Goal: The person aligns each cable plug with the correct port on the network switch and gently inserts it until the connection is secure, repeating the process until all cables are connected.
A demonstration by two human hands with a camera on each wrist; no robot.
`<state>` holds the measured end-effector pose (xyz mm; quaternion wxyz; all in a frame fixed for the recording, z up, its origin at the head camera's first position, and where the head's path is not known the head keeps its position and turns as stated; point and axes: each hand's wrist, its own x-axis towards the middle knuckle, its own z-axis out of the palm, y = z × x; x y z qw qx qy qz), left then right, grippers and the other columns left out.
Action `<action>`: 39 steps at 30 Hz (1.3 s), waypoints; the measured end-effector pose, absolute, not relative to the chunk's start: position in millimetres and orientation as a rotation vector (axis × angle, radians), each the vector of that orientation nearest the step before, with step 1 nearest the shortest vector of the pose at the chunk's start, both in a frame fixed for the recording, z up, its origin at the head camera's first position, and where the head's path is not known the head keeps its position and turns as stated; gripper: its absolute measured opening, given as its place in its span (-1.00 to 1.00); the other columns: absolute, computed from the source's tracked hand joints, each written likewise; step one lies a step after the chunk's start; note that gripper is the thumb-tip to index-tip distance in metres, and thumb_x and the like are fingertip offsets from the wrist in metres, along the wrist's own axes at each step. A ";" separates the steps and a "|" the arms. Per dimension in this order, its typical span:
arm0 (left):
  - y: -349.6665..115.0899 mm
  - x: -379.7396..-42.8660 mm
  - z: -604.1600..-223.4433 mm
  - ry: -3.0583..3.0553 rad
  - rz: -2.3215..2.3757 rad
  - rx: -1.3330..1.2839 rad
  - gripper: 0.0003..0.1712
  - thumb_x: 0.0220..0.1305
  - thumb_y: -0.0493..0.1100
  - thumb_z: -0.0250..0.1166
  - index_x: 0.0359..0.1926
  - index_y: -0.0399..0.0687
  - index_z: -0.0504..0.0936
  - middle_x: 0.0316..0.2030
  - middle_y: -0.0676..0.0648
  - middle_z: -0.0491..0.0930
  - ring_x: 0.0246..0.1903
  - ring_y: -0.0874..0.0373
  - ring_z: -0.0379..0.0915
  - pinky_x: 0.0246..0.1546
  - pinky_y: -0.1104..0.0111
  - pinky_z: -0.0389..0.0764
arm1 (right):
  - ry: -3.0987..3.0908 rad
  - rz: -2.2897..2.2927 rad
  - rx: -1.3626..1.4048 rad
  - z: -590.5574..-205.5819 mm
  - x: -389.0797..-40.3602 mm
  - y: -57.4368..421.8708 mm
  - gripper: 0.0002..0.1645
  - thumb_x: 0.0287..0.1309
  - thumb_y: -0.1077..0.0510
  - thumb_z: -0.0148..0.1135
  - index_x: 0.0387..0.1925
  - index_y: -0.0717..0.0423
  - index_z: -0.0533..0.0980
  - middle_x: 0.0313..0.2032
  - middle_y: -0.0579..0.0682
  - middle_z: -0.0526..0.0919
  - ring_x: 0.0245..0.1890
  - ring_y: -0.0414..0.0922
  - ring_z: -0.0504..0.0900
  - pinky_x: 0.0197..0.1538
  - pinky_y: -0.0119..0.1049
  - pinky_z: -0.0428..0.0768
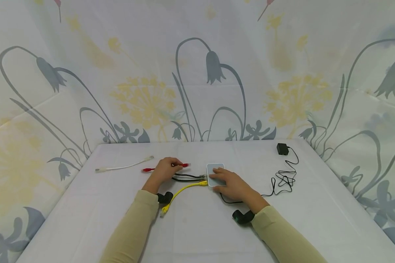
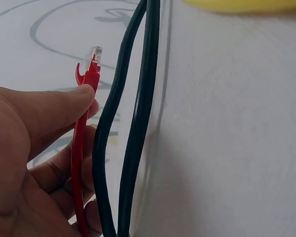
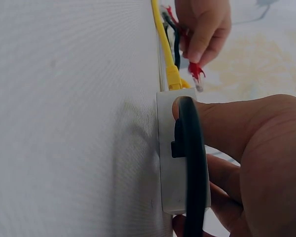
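Note:
My left hand (image 1: 167, 168) pinches a red network cable (image 2: 78, 163) between thumb and fingertips, just behind one clear plug (image 2: 96, 55). That plug points toward a small white network switch (image 1: 216, 166), which lies to its right. Around the switch my right hand (image 1: 233, 185) holds on, thumb at the near side and fingers across the top. Two black network cables (image 2: 140, 98) and a yellow network cable (image 1: 184, 187) run into the switch's left side. A thin black power cord (image 3: 195, 173) enters the near side, by the right thumb. In the left wrist view, the black cables pass beside the left fingers.
A white network cable (image 1: 121, 167) lies at the back left of the white-covered table (image 1: 197, 233). At the back right sits a black power adapter (image 1: 282, 149), its cord (image 1: 284, 179) loosely tangled. A floral cloth (image 1: 197, 91) hangs behind the table.

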<state>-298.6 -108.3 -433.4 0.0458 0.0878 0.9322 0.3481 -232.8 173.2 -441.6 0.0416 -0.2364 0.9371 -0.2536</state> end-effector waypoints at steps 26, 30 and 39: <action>-83.8 -297.7 -432.3 2.779 1.042 0.342 -0.79 0.30 -0.02 0.27 -0.14 0.07 0.73 -0.18 0.01 0.63 -0.27 0.14 0.45 -0.23 0.33 0.52 | 2.872 -0.773 -0.710 -440.7 -232.9 171.2 -0.41 0.22 -0.05 0.27 0.28 -0.13 0.46 0.42 -0.02 0.29 0.46 0.06 0.18 0.39 0.09 0.26; -80.8 -296.9 -432.6 2.765 1.041 0.335 -0.79 0.30 -0.01 0.28 -0.14 0.08 0.74 -0.16 0.01 0.63 -0.25 0.13 0.45 -0.20 0.32 0.53 | 2.873 -0.776 -0.702 -440.9 -232.5 171.1 -0.42 0.22 -0.05 0.27 0.27 -0.14 0.46 0.41 -0.02 0.30 0.45 0.06 0.19 0.38 0.10 0.27; -74.9 -293.5 -430.7 2.763 1.035 0.392 -0.80 0.29 -0.03 0.28 -0.16 0.07 0.76 -0.15 0.01 0.65 -0.24 0.15 0.47 -0.23 0.33 0.52 | 2.876 -0.767 -0.685 -442.7 -234.1 172.3 -0.42 0.21 -0.07 0.27 0.28 -0.17 0.46 0.42 -0.05 0.29 0.46 0.03 0.18 0.39 0.08 0.26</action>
